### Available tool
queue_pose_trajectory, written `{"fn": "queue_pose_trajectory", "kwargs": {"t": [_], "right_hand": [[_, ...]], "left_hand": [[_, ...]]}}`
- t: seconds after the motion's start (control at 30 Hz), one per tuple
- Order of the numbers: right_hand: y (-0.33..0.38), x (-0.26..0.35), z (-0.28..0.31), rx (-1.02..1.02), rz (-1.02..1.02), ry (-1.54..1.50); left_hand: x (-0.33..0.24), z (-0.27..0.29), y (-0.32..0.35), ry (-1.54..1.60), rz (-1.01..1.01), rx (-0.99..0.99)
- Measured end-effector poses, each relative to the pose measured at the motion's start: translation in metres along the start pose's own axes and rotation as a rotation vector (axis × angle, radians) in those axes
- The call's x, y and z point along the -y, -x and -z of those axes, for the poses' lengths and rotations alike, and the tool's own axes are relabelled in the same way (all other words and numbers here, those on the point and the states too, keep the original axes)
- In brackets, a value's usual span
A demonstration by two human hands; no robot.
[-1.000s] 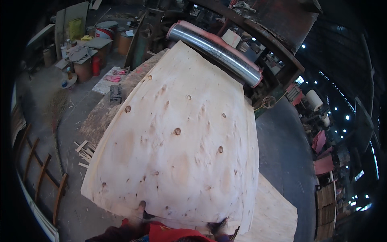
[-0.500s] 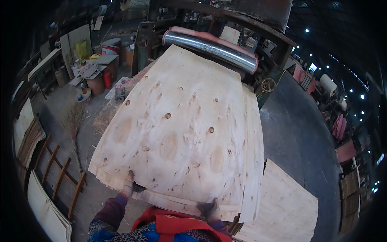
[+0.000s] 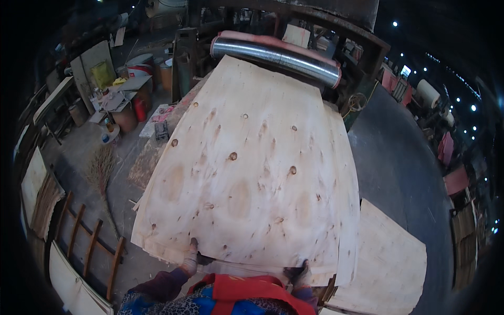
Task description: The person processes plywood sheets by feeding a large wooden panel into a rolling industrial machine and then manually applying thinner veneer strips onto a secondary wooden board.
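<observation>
A large pale wood veneer sheet [image 3: 252,173], dotted with brown knots, lies on top of a stack of similar sheets in front of me. My left hand [image 3: 191,258] holds its near edge at the left, the thumb lying on top and the fingers mostly hidden beneath. Farther right, my right hand [image 3: 299,275] grips the same edge, thumb up, with dark glove material showing around the fingers. The far end of the sheet reaches up close to a shiny metal roller [image 3: 278,59].
The roller sits in a dark machine frame with a small handwheel [image 3: 356,102]. Another veneer sheet [image 3: 386,257] lies lower at the right. To the left are a twig broom [image 3: 102,168], a wooden rack [image 3: 90,242], a red cylinder [image 3: 140,109] and leaning boards [image 3: 73,283].
The whole view has shifted, so the sheet and both hands appear slightly farther right. Both hands keep their hold on the near edge.
</observation>
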State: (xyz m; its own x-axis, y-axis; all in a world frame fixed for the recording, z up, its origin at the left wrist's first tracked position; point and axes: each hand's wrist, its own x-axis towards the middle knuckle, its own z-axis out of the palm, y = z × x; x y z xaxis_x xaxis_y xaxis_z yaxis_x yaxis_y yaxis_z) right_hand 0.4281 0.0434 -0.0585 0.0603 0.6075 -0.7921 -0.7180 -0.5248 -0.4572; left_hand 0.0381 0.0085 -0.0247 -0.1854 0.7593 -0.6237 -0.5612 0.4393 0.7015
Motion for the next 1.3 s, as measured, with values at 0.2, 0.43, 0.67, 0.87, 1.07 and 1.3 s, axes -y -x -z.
{"fn": "queue_pose_trajectory", "kwargs": {"t": [0.2, 0.43, 0.67, 0.87, 1.07, 1.3], "right_hand": [[0.011, -0.002, -0.012, 0.074, 0.049, -0.051], [0.017, 0.003, -0.018, 0.014, 0.059, -0.022], [0.008, 0.003, -0.006, 0.017, 0.076, 0.04], [0.016, 0.005, -0.014, 0.047, 0.034, 0.009], [0.008, 0.003, -0.005, 0.068, 0.025, 0.021], [0.016, 0.002, -0.01, 0.099, 0.074, 0.046]], "left_hand": [[-0.018, -0.007, 0.009, -0.084, 0.08, 0.084], [-0.017, -0.001, 0.009, 0.115, 0.081, 0.144], [-0.015, -0.007, 0.011, 0.141, 0.066, 0.099], [-0.023, -0.009, 0.017, 0.059, 0.106, 0.044], [-0.015, -0.005, 0.008, 0.101, 0.079, 0.036], [-0.028, -0.013, 0.023, 0.072, 0.069, 0.08]]}}
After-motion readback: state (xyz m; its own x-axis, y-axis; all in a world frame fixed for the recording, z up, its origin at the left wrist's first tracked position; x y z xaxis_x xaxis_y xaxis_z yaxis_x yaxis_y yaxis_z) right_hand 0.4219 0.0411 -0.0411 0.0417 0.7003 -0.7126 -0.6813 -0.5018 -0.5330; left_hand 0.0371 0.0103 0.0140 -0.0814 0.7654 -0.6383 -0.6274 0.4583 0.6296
